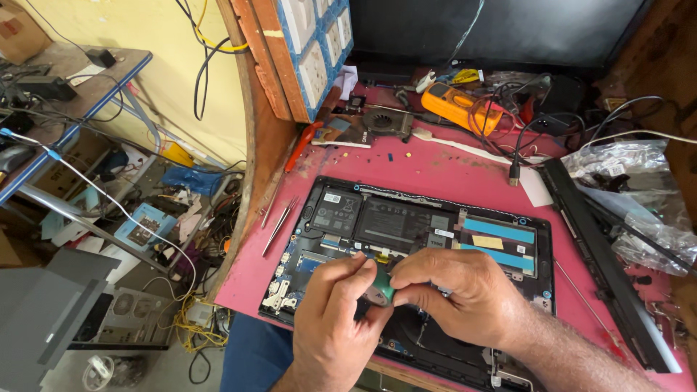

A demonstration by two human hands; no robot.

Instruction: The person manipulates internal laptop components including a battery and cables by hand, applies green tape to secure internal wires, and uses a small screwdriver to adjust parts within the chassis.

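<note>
Two hands meet over the opened laptop [406, 247], and between their fingertips sits a small green part [382, 284], right at the middle of the laptop's near half. Your left hand [335, 312] is curled, thumb and forefinger pinched against the left edge of the green part. Your right hand [454, 294] is also curled almost closed, its thumb and fingers gripping the part's right edge. The two hands touch each other around it; how the part sits on the board beneath is hidden by your fingers.

Farther back inside the laptop lies the black battery [377, 218], and to the right of it two blue strips [501, 232] with a yellow label between them. The laptop rests on a red mat [435, 170]. Just left of the laptop on the mat lie metal tweezers [279, 225]. Beyond the laptop's far edge you have a loose cooling fan [387, 122], and to the right of that an orange multimeter [457, 105] with red leads coiled on it. Along the laptop's right side runs a long black strip [602, 254], with a clear plastic bag [632, 189] farther right. Behind the laptop's far left corner leans a blue-edged switchboard [312, 51].
</note>
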